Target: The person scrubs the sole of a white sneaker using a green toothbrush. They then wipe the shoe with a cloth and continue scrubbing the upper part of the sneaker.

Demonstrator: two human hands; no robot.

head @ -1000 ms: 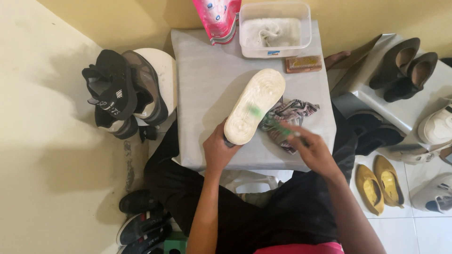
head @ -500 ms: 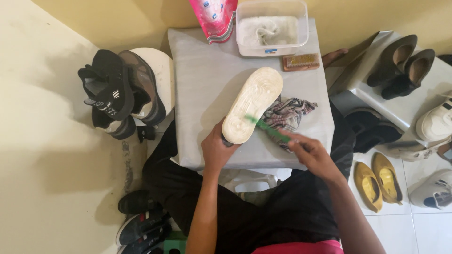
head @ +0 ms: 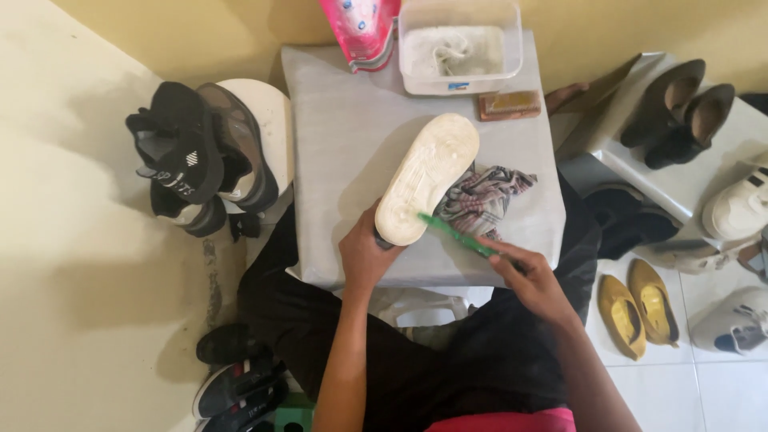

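A shoe (head: 428,178) lies sole-up on the small grey-covered table (head: 344,136), its cream sole facing me. My left hand (head: 364,256) grips its heel end at the near side. My right hand (head: 532,276) holds a green toothbrush (head: 456,234), whose head touches the sole near the heel. A crumpled patterned cloth (head: 484,200) lies beside the shoe, under the brush.
At the table's far edge stand a clear plastic tub (head: 460,48) with a rag in cloudy water, a pink pouch (head: 360,28) and a brown scrub brush (head: 510,105). Black sneakers (head: 196,156) sit on a white stool at left. Dark heels (head: 676,112), white sneakers and yellow flats (head: 636,308) lie right.
The toothbrush has moved from the middle of the sole down to its heel end. My right hand has drawn back toward me. The shoe stays held in place.
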